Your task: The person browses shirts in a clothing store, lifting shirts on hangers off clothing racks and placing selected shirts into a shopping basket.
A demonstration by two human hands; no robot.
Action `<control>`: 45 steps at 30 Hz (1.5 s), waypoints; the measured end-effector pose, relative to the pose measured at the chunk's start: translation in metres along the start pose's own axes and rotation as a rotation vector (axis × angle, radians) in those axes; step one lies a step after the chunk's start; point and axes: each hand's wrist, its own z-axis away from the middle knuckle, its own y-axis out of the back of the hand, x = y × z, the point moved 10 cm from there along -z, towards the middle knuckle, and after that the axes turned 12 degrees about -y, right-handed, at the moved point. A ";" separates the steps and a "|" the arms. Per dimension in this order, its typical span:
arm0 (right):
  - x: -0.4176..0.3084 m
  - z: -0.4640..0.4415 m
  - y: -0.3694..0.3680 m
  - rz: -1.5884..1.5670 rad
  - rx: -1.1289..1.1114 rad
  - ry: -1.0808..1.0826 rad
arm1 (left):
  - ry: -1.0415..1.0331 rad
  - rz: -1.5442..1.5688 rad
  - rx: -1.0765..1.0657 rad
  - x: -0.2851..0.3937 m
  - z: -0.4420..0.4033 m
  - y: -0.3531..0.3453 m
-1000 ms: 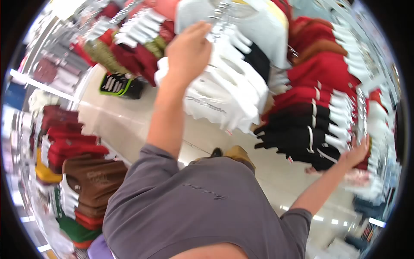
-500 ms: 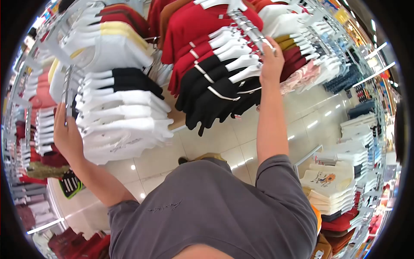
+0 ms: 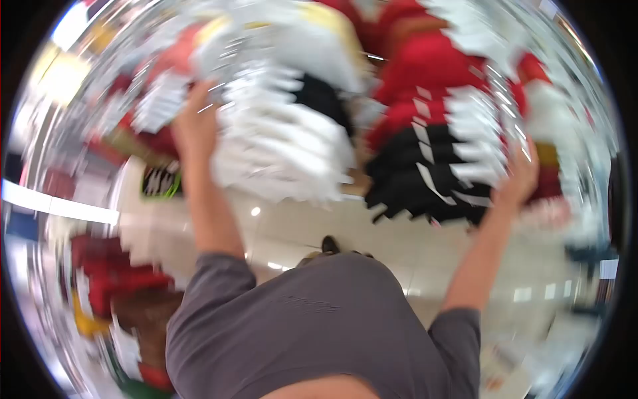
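Note:
The picture is smeared by motion. My left hand is closed at the front end of a metal clothes rail, beside a row of white shirts on white hangers. A black garment and pale grey ones hang behind them. My right hand is wrapped round the front end of another metal rail. Black tops with white stripes hang next to it, with red tops behind. The fingertips of both hands are blurred.
Glossy floor tiles lie below the racks. Dark red and brown clothes hang at the lower left. A black and green item sits low beside my left forearm. More racks blur along both sides.
The view has swung left, so the racks and both hands appear farther right in the picture. Both hands remain at the rail ends.

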 end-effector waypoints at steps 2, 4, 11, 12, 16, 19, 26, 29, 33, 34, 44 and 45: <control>0.010 -0.009 0.004 -0.027 -0.039 0.058 | -0.126 -0.027 0.053 -0.019 0.000 -0.007; 0.008 -0.010 -0.001 0.042 0.004 0.049 | -0.139 -0.030 0.129 -0.007 -0.001 0.002; -0.010 0.002 -0.011 0.094 0.048 0.117 | -0.103 -0.018 0.221 -0.007 0.003 0.007; -0.008 -0.001 -0.009 0.062 0.051 0.118 | -0.142 -0.046 0.222 -0.003 0.003 0.010; -0.009 0.000 -0.012 0.052 0.060 0.145 | -0.144 -0.003 0.178 -0.007 0.004 0.013; -0.007 -0.002 -0.007 0.070 0.091 0.129 | -0.201 0.030 0.089 -0.004 0.001 0.019; -0.012 -0.002 -0.001 0.146 0.160 0.173 | 0.363 0.448 0.586 -0.213 0.035 0.048; -0.017 0.013 -0.010 0.128 0.192 0.158 | 0.442 0.814 0.827 -0.343 0.057 0.029; -0.005 -0.015 0.006 0.220 0.109 0.149 | 0.723 0.587 0.703 -0.429 0.074 0.007; 0.000 -0.023 0.015 0.182 0.123 0.143 | 0.781 0.675 0.678 -0.438 0.073 -0.001; 0.020 -0.053 0.037 0.112 0.121 0.069 | 0.755 0.975 0.756 -0.451 0.053 0.014; 0.022 -0.052 0.035 0.109 0.088 0.042 | 0.729 1.009 0.820 -0.439 0.049 0.029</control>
